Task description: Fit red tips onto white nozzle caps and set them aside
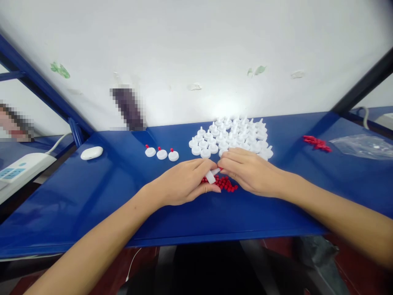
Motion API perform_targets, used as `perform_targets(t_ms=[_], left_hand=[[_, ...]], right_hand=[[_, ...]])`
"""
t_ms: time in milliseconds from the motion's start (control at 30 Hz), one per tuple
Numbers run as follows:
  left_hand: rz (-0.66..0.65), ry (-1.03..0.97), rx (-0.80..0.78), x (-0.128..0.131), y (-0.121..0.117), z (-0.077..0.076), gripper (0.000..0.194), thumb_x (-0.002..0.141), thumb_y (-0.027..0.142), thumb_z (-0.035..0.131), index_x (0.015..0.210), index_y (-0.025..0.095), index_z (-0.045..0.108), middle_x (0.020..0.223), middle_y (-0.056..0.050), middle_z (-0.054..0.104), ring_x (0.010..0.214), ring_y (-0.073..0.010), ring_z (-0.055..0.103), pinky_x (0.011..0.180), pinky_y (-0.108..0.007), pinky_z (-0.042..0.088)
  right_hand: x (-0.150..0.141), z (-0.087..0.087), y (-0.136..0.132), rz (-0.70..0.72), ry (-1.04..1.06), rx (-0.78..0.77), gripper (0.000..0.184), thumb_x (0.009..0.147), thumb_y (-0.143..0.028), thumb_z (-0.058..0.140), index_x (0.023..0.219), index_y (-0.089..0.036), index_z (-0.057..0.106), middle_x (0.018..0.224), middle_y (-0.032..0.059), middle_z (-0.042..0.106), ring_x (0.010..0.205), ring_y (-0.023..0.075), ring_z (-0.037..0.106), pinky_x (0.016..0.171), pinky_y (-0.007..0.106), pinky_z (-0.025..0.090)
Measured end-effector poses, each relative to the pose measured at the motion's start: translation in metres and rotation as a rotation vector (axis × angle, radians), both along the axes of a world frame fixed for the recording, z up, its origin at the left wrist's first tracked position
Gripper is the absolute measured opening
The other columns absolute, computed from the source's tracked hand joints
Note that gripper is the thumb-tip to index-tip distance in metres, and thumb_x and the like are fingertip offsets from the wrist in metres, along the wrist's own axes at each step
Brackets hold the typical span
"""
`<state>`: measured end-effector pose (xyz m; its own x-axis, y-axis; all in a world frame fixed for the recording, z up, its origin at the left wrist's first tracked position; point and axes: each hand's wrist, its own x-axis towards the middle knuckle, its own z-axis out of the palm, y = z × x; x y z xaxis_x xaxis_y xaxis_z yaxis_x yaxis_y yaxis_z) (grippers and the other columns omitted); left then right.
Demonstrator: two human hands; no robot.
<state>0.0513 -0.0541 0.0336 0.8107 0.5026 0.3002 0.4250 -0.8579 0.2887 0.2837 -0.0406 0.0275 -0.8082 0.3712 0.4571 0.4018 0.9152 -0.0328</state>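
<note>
Left hand (187,182) closed round a white nozzle cap (211,176), right hand (248,170) pinching a small red tip (220,168) at its spout, both above the red tips (226,184) piled on the blue surface (116,192), white caps (230,135) massed just behind, three red-tipped caps (161,154) toward the left.

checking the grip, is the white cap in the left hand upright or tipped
Tipped: the white cap in the left hand has its spout pointing sideways, toward the right hand.
</note>
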Motion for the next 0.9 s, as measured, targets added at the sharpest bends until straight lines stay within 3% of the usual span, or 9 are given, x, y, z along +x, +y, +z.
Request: perform_targets(t_ms=[200, 600, 733, 900], left_hand=[[-0.024, -0.024, -0.143, 0.001, -0.002, -0.005, 0.030, 0.099, 0.047, 0.046, 0.098, 0.017, 0.048, 0.093, -0.006, 0.063, 0.079, -0.0176, 0.059, 0.070, -0.029, 0.047], [0.018, 0.004, -0.163, 0.003, -0.005, -0.008, 0.030, 0.099, 0.048, 0.043, 0.101, 0.018, 0.046, 0.096, -0.007, 0.063, 0.082, -0.0193, 0.060, 0.071, -0.032, 0.049], [0.020, 0.035, -0.103, 0.003, -0.006, -0.008, 0.030, 0.100, 0.047, 0.041, 0.099, 0.017, 0.046, 0.092, -0.007, 0.062, 0.080, -0.0194, 0.060, 0.070, -0.031, 0.048], [0.010, 0.078, 0.107, 0.007, -0.005, -0.010, 0.032, 0.102, 0.044, 0.036, 0.096, 0.015, 0.047, 0.086, -0.007, 0.061, 0.076, -0.0192, 0.059, 0.069, -0.031, 0.048]], right_hand=[[0.002, -0.004, 0.001, 0.044, 0.008, -0.159, 0.025, 0.102, -0.018, 0.034, 0.086, -0.017, 0.052, 0.077, 0.0025, 0.049, 0.070, 0.0145, 0.043, 0.065, 0.026, 0.037], [0.004, -0.004, -0.002, 0.042, 0.019, -0.277, 0.024, 0.101, -0.017, 0.035, 0.087, -0.017, 0.054, 0.077, 0.0014, 0.049, 0.068, 0.0133, 0.044, 0.064, 0.025, 0.037], [0.004, -0.002, -0.002, 0.037, -0.003, -0.342, 0.023, 0.102, -0.019, 0.035, 0.088, -0.017, 0.053, 0.078, 0.0015, 0.051, 0.069, 0.0134, 0.046, 0.065, 0.026, 0.037], [0.003, 0.002, -0.003, 0.023, 0.003, -0.381, 0.023, 0.100, -0.018, 0.037, 0.081, -0.018, 0.050, 0.074, 0.0003, 0.051, 0.066, 0.0127, 0.046, 0.063, 0.025, 0.036]])
